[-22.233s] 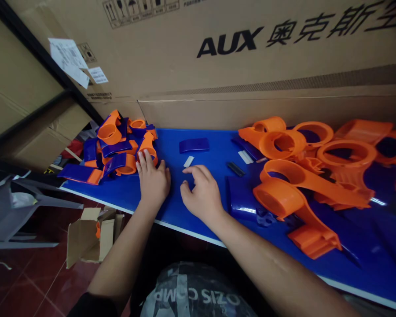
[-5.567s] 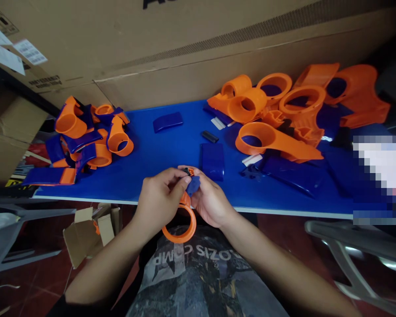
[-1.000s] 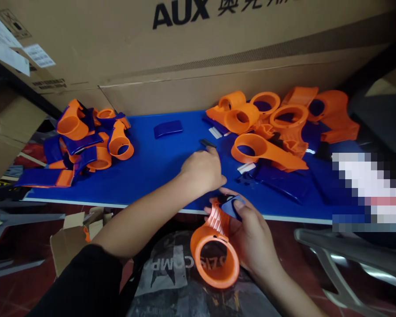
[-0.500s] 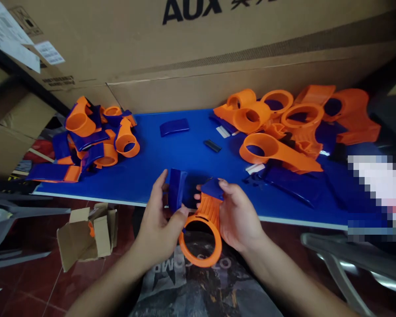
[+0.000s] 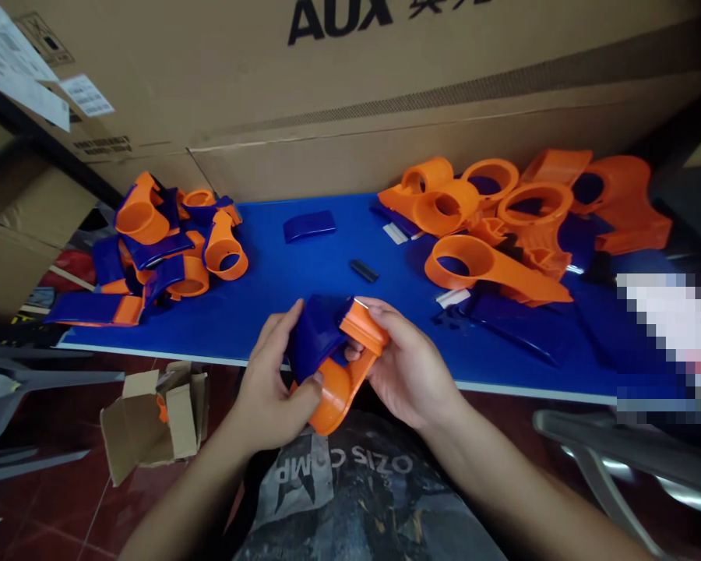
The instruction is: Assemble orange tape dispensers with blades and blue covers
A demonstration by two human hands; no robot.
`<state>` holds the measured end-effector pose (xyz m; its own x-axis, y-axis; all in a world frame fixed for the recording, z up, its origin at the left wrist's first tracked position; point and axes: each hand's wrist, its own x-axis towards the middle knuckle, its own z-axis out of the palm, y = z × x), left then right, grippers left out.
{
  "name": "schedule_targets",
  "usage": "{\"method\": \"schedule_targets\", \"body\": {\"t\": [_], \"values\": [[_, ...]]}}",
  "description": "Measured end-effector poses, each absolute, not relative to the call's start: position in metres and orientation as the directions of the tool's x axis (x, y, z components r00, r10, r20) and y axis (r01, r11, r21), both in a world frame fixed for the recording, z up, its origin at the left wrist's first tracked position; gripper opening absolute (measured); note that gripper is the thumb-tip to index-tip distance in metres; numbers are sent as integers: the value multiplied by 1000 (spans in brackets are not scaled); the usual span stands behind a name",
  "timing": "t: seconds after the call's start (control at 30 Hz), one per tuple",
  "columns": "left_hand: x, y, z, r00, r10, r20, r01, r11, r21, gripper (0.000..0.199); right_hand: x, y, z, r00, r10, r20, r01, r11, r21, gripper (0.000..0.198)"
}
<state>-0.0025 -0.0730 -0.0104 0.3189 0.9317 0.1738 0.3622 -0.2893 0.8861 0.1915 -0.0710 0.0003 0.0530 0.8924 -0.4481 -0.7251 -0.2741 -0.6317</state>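
Note:
Between my hands, above the table's near edge, is a plastic tape dispenser with an orange body (image 5: 334, 396) and a blue cover (image 5: 315, 336). My left hand (image 5: 274, 386) is closed around the blue side, its thumb pressing on the orange ring. The other end, tilted up, is gripped by my right hand (image 5: 412, 362), with the thumb on top and some fingertips tucked behind it. A thin pale strip shows along that upper edge. Just beyond lies a small dark strip (image 5: 364, 270) on the blue tabletop (image 5: 280, 273).
Blue-and-orange dispensers (image 5: 169, 257) are heaped on the left. Orange bodies (image 5: 467, 261) pile up on the right, with blue covers (image 5: 514, 327) beside them. One blue cover (image 5: 309, 226) lies at the back, before a large carton (image 5: 327, 101). An open box (image 5: 146, 425) stands on the floor.
The dispenser has turned, so its ring faces sideways and its end points up. The blue cover now lies against the orange body. The dark strip has shifted slightly left and nearer.

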Motion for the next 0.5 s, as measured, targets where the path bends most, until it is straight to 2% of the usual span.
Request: {"method": "schedule_targets", "body": {"t": [0.1,0.27,0.4,0.5], "values": [[-8,-68,-7,402,886,230,309,-368,877,86,194,-74,5,40,901,-432,-709,-279,-648,27],[-12,-66,2,468,849,244,298,-411,861,82,197,-81,12,48,913,-404,-679,-267,-684,26],[-15,-65,13,539,790,293,389,-542,745,85,196,-84,13,29,921,-388,-660,-274,-700,22],[-18,-66,24,578,769,273,492,-595,635,87,193,-84,11,92,933,-347,-607,-224,-763,27]]}}
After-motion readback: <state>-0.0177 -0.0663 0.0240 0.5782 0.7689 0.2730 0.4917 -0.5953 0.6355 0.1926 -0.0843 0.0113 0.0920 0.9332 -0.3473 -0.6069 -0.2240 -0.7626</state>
